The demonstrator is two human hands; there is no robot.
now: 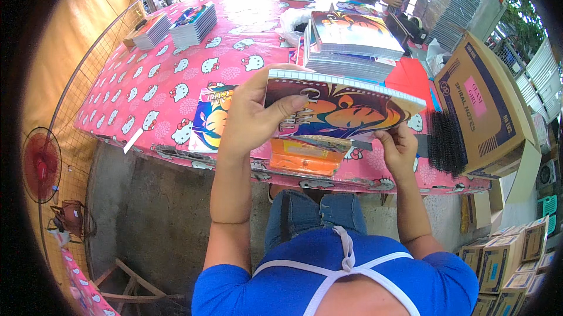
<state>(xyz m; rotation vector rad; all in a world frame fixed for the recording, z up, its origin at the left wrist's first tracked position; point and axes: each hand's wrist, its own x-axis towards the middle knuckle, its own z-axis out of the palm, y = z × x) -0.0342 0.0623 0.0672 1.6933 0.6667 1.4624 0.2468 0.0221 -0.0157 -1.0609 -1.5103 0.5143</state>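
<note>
Above the pink counter [176, 75], both hands grip a stack of spiral notebooks [346, 107], tilted, held mid-air. L hand [252, 113] wraps the stack's left end w/ thumb over the cover; R hand [399, 149] pinches its lower right edge. Orange packet [305, 157] sits just below; another notebook stack [352, 46] lies behind.

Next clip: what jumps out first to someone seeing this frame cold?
A colourful notebook held up at centre, the left hand gripping its left end and the right hand under its right edge. Beneath lies a pink cat-print tablecloth, with a stack of notebooks behind.
</note>
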